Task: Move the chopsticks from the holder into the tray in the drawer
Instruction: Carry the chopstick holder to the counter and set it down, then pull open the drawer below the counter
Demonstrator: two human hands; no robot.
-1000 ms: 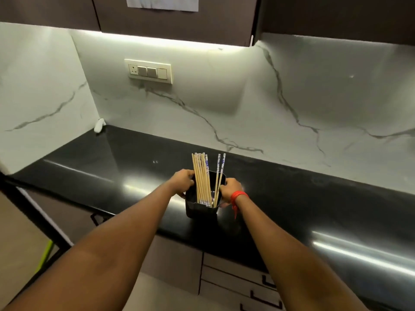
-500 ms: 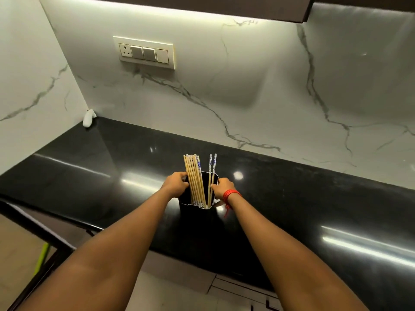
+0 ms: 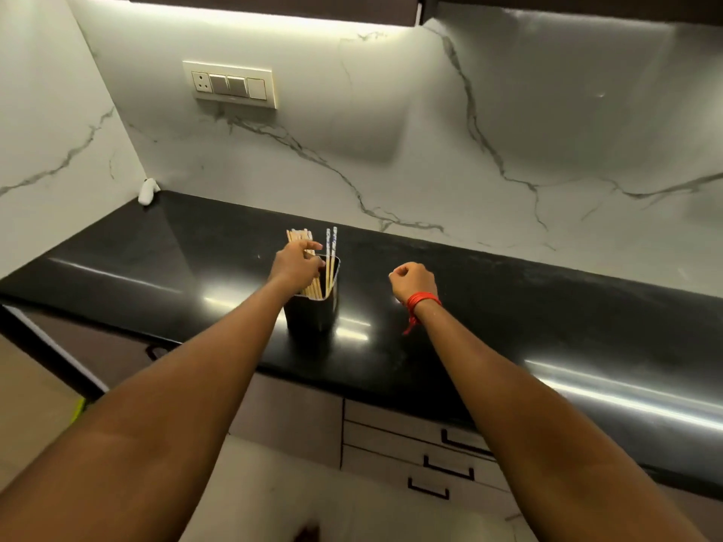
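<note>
So my left hand (image 3: pixel 294 264) is up at the holder (image 3: pixel 313 312), fingers (image 3: pixel 313 244) curled around the bundle of plain wooden chopsticks (image 3: pixel 299 235) on its left side; looks like a grip near their tops, though I can't tell how many I've actually got; the two patterned chopsticks (image 3: pixel 331 248) stand on their own at the right side of the holder, untouched, leaning just a bit; the holder itself is a dark cup sitting upright on the black shiny desk (image 3: pixel 508 299), fairly near the front edge; my right hand (image 3: pixel 414 280) is off to the right of the holder, clear of it, curled into a loose fist with nothing in it, hovering over the desk; red thread (image 3: pixel 420 301) tied on that wrist; drawers (image 3: pixel 414 451) are below the desk on the near right, all closed, dark handles; switch plate (image 3: pixel 231 84) up on the marble wall at the far side; small white thing (image 3: pixel 148 191) in the far left corner, can't tell what.
</note>
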